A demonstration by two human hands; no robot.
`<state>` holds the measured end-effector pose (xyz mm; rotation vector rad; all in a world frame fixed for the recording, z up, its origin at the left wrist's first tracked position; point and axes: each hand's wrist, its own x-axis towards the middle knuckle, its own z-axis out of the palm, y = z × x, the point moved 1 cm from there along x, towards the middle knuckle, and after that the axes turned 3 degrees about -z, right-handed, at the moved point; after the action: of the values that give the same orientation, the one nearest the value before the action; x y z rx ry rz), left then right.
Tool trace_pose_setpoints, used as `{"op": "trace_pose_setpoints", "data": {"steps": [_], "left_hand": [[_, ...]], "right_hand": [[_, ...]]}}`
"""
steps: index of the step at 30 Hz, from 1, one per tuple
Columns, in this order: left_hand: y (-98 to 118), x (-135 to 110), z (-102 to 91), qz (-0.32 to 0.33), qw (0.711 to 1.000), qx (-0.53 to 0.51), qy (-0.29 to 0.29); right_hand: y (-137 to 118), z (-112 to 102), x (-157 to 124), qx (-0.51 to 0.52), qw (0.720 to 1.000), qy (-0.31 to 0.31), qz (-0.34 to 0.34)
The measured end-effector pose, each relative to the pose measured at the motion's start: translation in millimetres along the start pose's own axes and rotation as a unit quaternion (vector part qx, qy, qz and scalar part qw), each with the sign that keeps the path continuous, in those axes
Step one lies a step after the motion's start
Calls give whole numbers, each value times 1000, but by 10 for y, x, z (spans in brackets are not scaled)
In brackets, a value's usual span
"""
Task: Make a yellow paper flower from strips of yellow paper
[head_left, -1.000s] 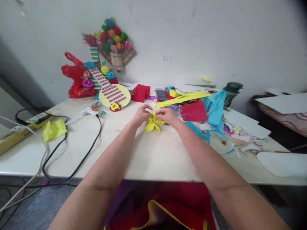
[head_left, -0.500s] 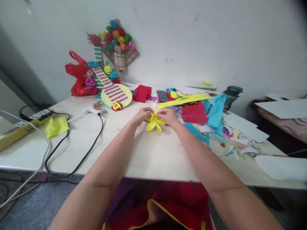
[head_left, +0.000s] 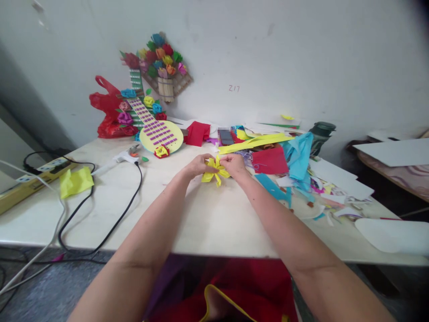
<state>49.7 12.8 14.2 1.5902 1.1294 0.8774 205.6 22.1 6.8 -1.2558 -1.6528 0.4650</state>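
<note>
Between my two hands a yellow paper flower (head_left: 216,172) is held just above the white table (head_left: 211,223), its petals spread outward. My left hand (head_left: 199,165) grips the flower from the left, its fingers closed around the petals on that side. On the opposite side my right hand (head_left: 233,164) pinches a petal near the upper edge with thumb and index finger. The fingers partly cover the flower's back.
To the left lie a white glue gun (head_left: 127,155) with a black cord, a yellow paper piece (head_left: 76,181) and a power strip (head_left: 43,173). A decorated paper guitar (head_left: 161,136) leans at back. Coloured paper strips (head_left: 256,143), scraps and a dark bottle (head_left: 322,134) spread rightward.
The left hand's fingers have shifted over the flower, and its petals look more spread. The right hand still pinches a petal. The view has tilted slightly.
</note>
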Motion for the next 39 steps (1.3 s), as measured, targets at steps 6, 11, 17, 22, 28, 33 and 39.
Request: {"op": "trace_pose_setpoints", "data": {"steps": [6,11,17,22,28,33,39], "left_hand": [[-81,59,-32,18,1000,-14,20],[-100,67,-45,-5,999,-29,28],[-80,65,-40,-20,997,48,51],[-59,61,-33,-6,994,97,49],[10,9,-10,-1,993,117,25],[-18,24,-24,4,993,116,3],[-52,41,-28,20,994,109,-15]], "right_hand": [[32,35,-15,67,996,9,58],[35,58,-19,117,986,-2,116],[87,57,20,96,992,-76,29],[150,37,65,21,991,-99,-87],[130,-47,61,-34,982,-132,-134],[100,-124,53,-9,966,-198,-168],[77,-161,51,-41,962,-236,-134]]}}
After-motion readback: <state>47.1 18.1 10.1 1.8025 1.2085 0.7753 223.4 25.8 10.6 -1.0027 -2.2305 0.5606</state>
